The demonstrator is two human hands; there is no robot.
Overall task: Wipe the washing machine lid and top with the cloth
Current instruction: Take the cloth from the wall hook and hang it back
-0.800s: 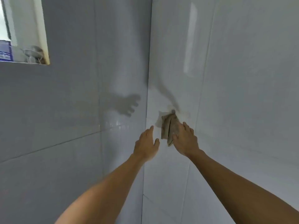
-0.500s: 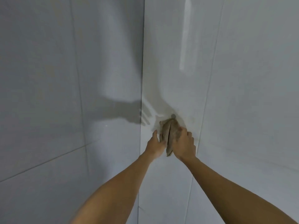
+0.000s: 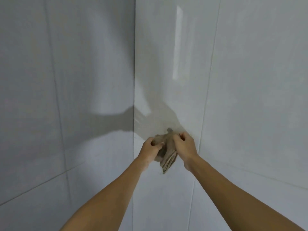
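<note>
Both hands, the left hand (image 3: pixel 150 150) and right hand (image 3: pixel 185 147), grip the bunched brown cloth (image 3: pixel 168 155) before the tiled wall (image 3: pixel 250 97) corner.

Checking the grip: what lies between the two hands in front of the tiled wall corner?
In the head view, the bunched brown cloth fills the gap; the left hand and right hand each clutch a side.

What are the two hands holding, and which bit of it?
Both hands grip a brownish cloth that hangs by the tiled wall. The left hand pinches its upper left edge, the right hand its upper right edge.
</note>
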